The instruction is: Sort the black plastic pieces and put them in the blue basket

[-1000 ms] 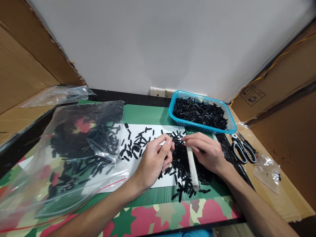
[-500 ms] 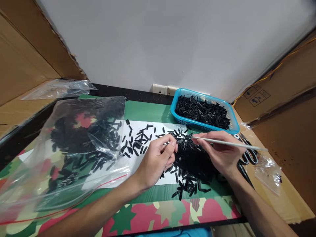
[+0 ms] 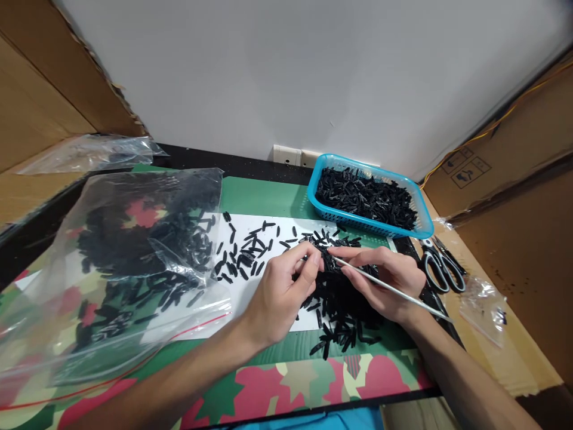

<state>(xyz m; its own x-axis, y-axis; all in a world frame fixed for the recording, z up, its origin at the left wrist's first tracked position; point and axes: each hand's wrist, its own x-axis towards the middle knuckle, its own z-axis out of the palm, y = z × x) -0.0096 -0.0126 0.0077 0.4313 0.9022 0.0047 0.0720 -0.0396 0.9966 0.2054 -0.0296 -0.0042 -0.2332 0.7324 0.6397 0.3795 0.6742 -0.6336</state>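
My right hand (image 3: 387,280) pinches a thin pale rod (image 3: 394,289), its tip pointing left toward my other hand. My left hand (image 3: 289,283) is closed, thumb against curled fingers, just left of the rod's tip. Whatever small thing sits in its pinch is hidden by the fingers. Beneath both hands lies a heap of small black elongated pieces (image 3: 344,304), partly on a white sheet (image 3: 268,278). More of these pieces are scattered to the left.
At the back right stands a blue basket (image 3: 371,226) full of black pieces. A clear zip bag (image 3: 134,251) with similar pieces lies at left. Scissors (image 3: 441,269) and a small plastic bag (image 3: 486,307) rest at right. A wall socket (image 3: 286,156) is behind.
My right hand has moved left, bringing the rod's tip close to my left hand, and the rod now slants down to the right. My left hand stays closed.
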